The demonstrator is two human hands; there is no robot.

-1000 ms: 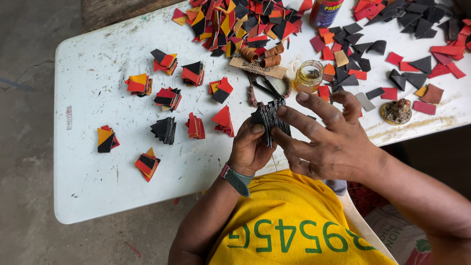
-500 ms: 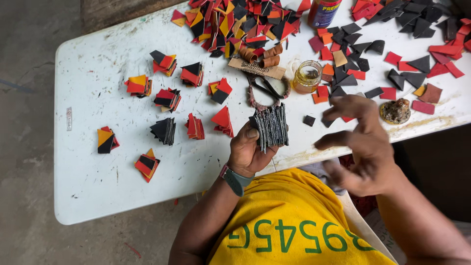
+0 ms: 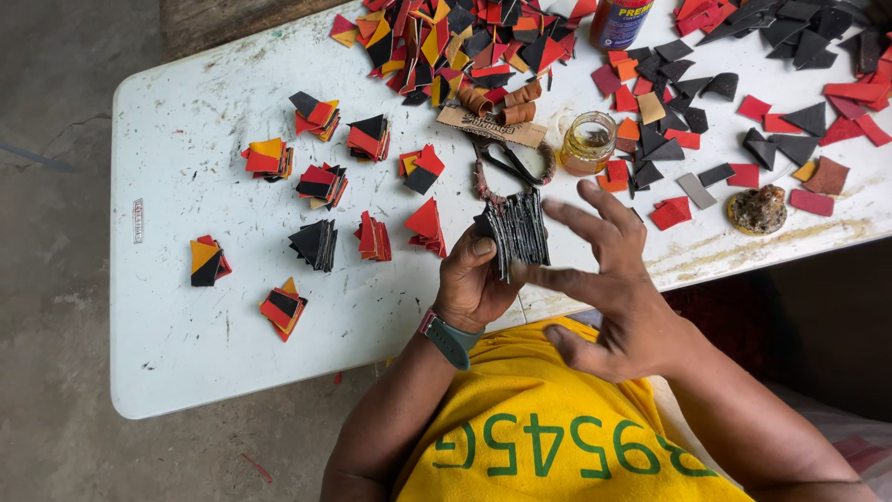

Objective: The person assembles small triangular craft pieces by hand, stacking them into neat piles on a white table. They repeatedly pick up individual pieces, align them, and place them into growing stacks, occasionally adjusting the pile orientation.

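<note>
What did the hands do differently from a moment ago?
The right hand let go of the black stack, swung away to the right, then came back with fingers spread beside it. The left hand kept holding the stack. The small piles on the white table stayed put.

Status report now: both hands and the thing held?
Left hand grips black stacked bundle of cut pieces. Right hand open, fingertips touching bundle. Nothing in the way.

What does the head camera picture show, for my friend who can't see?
A left hand holds a black stack of thin cut pieces while the open right hand touches it, above a white table of small red, black and orange piles.
</note>
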